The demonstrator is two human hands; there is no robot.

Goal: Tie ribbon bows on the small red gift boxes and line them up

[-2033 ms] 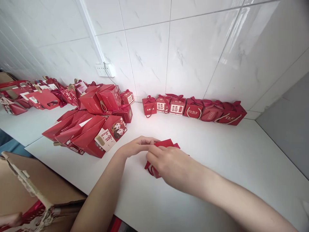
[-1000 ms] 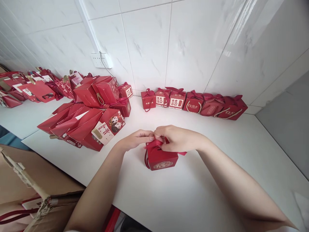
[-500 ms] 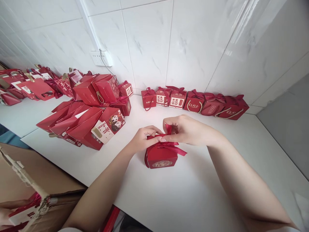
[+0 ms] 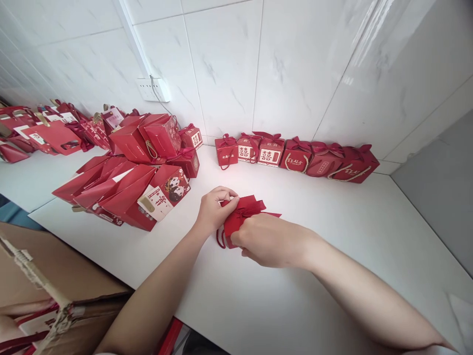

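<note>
A small red gift box with a red ribbon bow on top stands on the white counter in front of me. My left hand pinches the box's top left edge by the ribbon, fingers closed. My right hand grips the box's near right side and hides most of its front. A red cord handle hangs at the box's lower left.
A row of finished red gift boxes lines the tiled wall. A pile of flat red bags and boxes lies to the left, more further left. An open cardboard carton sits at lower left. A wall socket is above the pile.
My right hand has dropped from the ribbon on top of the box to its near side, covering the front. The left hand stays at the top edge.
</note>
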